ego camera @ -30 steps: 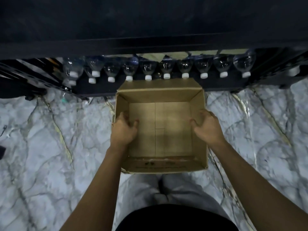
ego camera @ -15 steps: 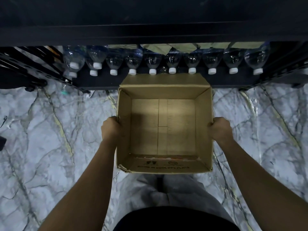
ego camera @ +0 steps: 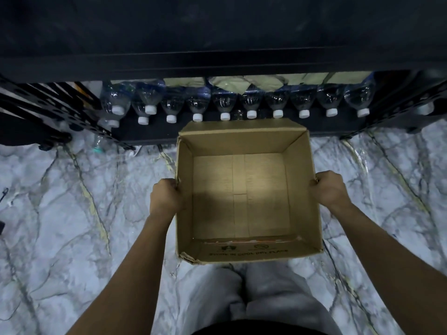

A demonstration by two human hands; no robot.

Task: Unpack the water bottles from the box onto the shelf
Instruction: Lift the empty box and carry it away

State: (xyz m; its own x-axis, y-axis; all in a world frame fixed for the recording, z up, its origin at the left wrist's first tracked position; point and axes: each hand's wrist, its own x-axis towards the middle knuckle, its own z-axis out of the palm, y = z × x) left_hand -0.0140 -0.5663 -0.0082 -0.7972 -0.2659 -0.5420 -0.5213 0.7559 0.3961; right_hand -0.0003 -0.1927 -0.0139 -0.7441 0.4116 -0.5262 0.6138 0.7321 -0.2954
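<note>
An open brown cardboard box (ego camera: 244, 141) with nothing inside is held in front of me above the marble floor. My left hand (ego camera: 164, 198) grips its left wall and my right hand (ego camera: 329, 189) grips its right wall, fingers curled over the rims. Several clear water bottles with white caps (ego camera: 225, 105) lie in a row on the low black shelf (ego camera: 150, 131), caps pointing toward me, just beyond the box's far edge.
A dark upper shelf board (ego camera: 217, 61) overhangs the bottles. Black perforated shelf frames (ego camera: 48, 110) flank the row on the left and on the right (ego camera: 406, 102). White veined marble floor (ego camera: 72, 213) spreads around; my legs in light trousers (ego camera: 254, 293) stand under the box.
My hands moved from inside the box out to its side walls and took hold of them. The box has come up closer to the camera.
</note>
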